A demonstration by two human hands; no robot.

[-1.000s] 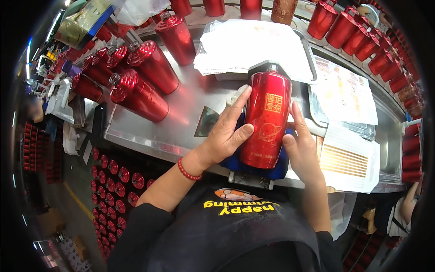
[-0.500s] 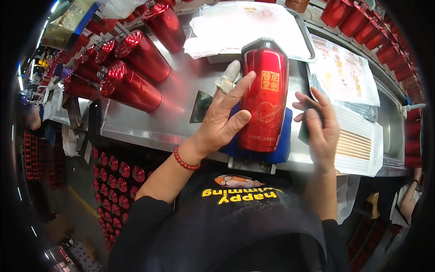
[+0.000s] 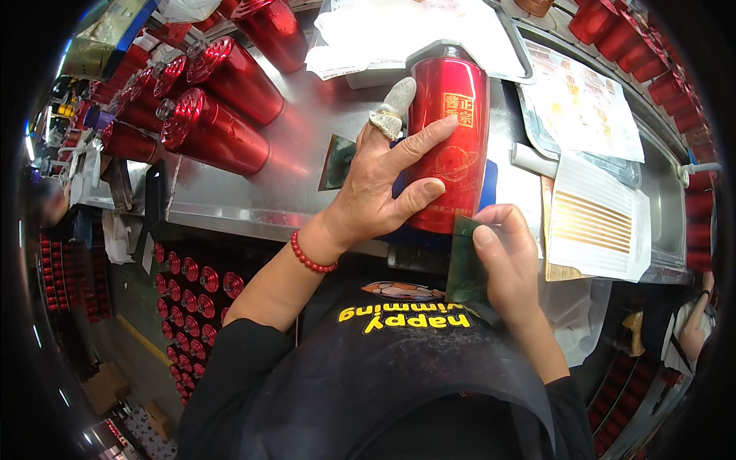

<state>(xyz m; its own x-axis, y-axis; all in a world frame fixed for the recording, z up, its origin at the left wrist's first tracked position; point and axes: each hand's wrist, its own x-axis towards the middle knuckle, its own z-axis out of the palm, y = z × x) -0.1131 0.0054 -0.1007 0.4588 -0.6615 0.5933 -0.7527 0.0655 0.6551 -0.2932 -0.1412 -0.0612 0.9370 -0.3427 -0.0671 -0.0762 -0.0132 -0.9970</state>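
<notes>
A glossy red bottle (image 3: 464, 172) with gold lettering and a gold emblem lies on a blue cloth (image 3: 487, 184) in front of me. My left hand (image 3: 376, 172) rests on it, fingers spread, index fingertip and thumb on the red surface. One finger of that hand wears a whitish finger cover (image 3: 398, 98). Between thumb and fingers, my right hand (image 3: 507, 257) pinches a thin dark green rectangular plate (image 3: 465, 264), its upper edge at the bottle's near end. A second dark plate (image 3: 335, 162) lies on the metal table, left of my left hand.
Several red bottles (image 3: 218, 134) stand at the left of the metal table (image 3: 299, 184). A paper-covered tray (image 3: 429, 31) is behind. At the right are a white sheet with gold strips (image 3: 594, 218), a white roll (image 3: 534, 161) and printed paper (image 3: 586, 100).
My right hand has moved in and down to the bottle's near end with the green plate. My left fingers have come down onto the bottle. The white roll has come into view.
</notes>
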